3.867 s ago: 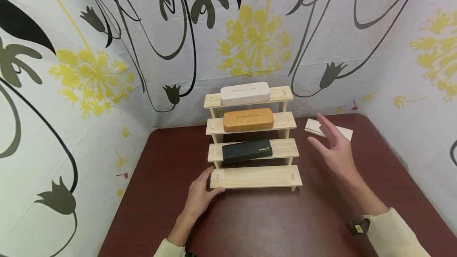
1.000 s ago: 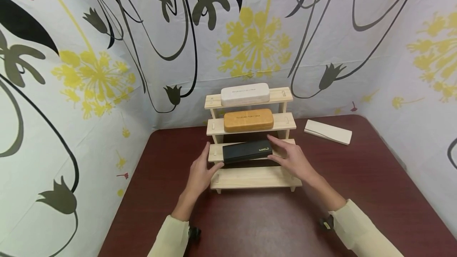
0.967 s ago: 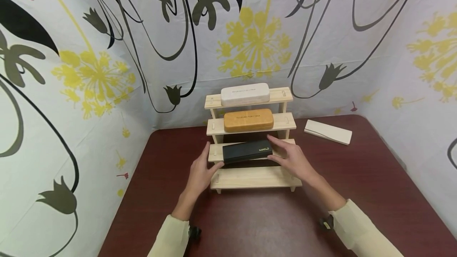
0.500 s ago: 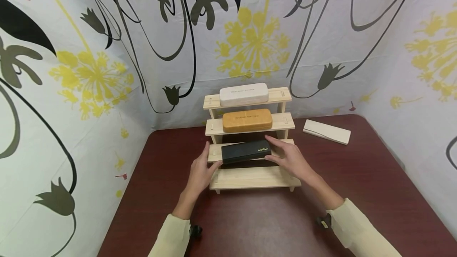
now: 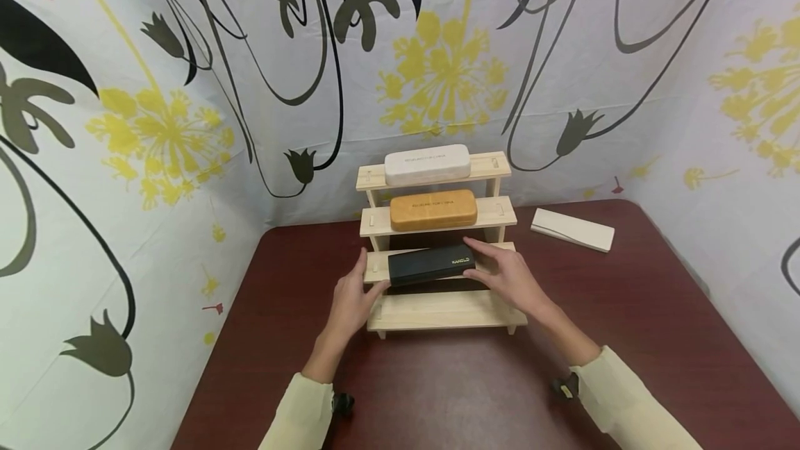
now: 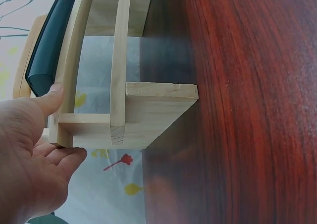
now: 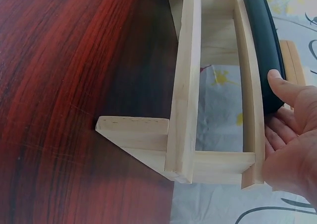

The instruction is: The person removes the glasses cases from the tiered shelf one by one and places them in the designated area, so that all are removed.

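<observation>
A pale wooden four-tier display stand (image 5: 446, 310) stands on the table. On its second tier from the bottom lies a black glasses case (image 5: 431, 264) with gold lettering, slightly askew. My left hand (image 5: 350, 304) grips the left end of that tier; in the left wrist view its thumb lies on the board's front edge, beside the case (image 6: 49, 48), and the fingers curl round the end. With my right hand (image 5: 509, 282) I hold the case's right end, thumb in front; the right wrist view shows the other fingers partly hidden behind the case (image 7: 265, 50).
An orange glasses case (image 5: 433, 210) sits one tier higher, a white glasses case (image 5: 428, 164) on the top tier. A flat white case (image 5: 572, 230) lies on the dark red table (image 5: 450, 387) at the back right. Patterned cloth (image 5: 250, 89) hangs around the table.
Since the oldest frame, my left hand has moved up from the bottom tier, and my right hand has come left from near the flat white case to the black case. Over the last second both hands stay nearly still.
</observation>
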`<state>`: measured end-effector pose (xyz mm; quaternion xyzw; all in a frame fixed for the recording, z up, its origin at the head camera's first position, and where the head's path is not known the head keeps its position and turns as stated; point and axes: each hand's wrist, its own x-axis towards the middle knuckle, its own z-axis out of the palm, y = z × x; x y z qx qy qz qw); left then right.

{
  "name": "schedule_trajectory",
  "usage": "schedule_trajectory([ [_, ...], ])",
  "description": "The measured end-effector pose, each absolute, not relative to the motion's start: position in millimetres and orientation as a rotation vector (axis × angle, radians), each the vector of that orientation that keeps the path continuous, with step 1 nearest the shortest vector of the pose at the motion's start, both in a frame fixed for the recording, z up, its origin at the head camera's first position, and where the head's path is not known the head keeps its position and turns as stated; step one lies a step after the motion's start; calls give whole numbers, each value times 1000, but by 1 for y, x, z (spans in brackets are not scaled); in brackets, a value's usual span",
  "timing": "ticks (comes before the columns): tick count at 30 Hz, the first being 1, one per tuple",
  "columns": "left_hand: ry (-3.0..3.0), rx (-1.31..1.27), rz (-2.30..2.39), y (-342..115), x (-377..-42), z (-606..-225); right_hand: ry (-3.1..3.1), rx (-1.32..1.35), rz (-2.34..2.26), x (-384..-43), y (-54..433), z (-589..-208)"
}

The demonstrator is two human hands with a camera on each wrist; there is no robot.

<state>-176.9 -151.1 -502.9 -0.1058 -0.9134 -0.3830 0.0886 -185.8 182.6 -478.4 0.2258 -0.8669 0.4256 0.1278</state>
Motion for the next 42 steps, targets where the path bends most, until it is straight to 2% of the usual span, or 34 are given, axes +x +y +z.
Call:
schedule_trajectory([
  [20, -2718, -324, -1134, -150, -177, -503, -2601, 603, 1263, -188, 184, -477],
  [42, -2723, -309, -1135, -150, -177, -502, -2678, 692, 1345, -196, 187, -471],
])
